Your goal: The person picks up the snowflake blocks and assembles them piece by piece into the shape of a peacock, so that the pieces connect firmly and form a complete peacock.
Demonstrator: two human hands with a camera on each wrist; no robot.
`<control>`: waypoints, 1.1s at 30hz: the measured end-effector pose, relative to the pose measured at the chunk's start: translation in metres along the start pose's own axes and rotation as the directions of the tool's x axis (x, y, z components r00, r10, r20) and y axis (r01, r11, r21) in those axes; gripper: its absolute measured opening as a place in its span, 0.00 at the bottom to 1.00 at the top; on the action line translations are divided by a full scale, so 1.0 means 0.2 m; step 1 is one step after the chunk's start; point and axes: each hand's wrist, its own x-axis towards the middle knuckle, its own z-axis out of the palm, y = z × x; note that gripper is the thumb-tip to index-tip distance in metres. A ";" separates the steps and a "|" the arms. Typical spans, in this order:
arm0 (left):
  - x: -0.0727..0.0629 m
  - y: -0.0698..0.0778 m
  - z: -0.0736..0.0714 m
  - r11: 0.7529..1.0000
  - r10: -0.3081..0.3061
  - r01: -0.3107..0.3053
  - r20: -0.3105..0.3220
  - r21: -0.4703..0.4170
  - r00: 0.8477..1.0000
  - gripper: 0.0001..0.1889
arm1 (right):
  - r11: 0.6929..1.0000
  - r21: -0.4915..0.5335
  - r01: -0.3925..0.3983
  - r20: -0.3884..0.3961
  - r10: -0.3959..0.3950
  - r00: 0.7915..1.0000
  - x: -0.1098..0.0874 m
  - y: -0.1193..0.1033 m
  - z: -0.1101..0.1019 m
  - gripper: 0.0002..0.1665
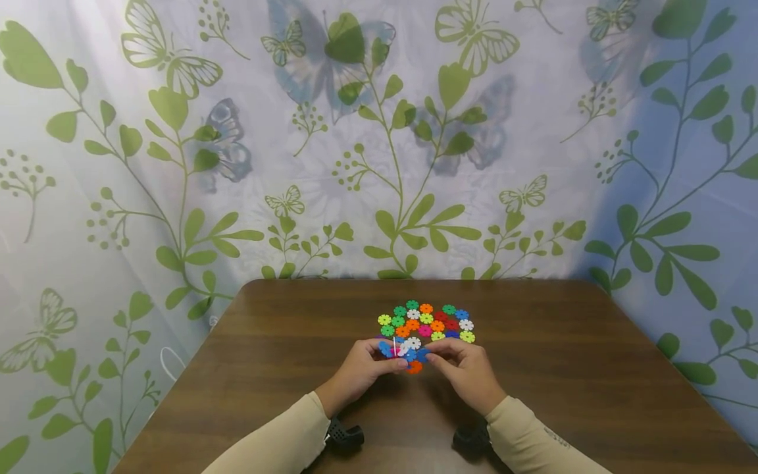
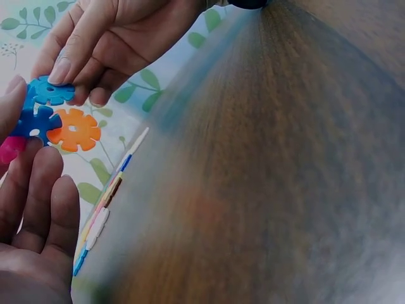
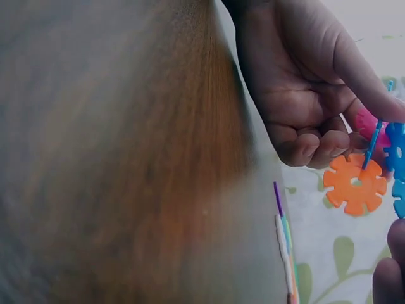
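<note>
Both hands hold a joined cluster of slotted plastic flower discs just above the near side of a loose pile. My left hand grips the cluster's left part, where a pink disc and a dark blue disc show. Between thumb and finger, my right hand pinches a blue disc on the right side. An orange disc hangs at the cluster's lower edge. White discs also show between the hands. Fingers hide part of the cluster.
Loose discs in several colours, among them a green disc and a yellow disc, lie flat beyond the hands on the brown wooden table. A leaf-patterned curtain hangs behind it. Black wrist devices sit beneath both forearms.
</note>
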 end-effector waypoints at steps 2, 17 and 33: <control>0.00 0.00 0.00 1.000 0.005 -0.005 0.006 0.000 1.000 0.09 | 1.000 0.004 0.029 -0.001 -0.029 1.000 0.00 0.00 0.01 0.11; 0.00 -0.02 -0.02 0.990 0.022 -0.023 0.014 0.136 1.000 0.09 | 0.983 -0.083 0.165 0.019 -0.164 0.986 -0.01 -0.02 0.02 0.15; -0.01 0.01 0.03 0.989 0.027 -0.028 0.008 0.146 1.000 0.09 | 0.914 -0.247 0.321 -0.032 -0.339 0.940 -0.02 -0.02 0.04 0.19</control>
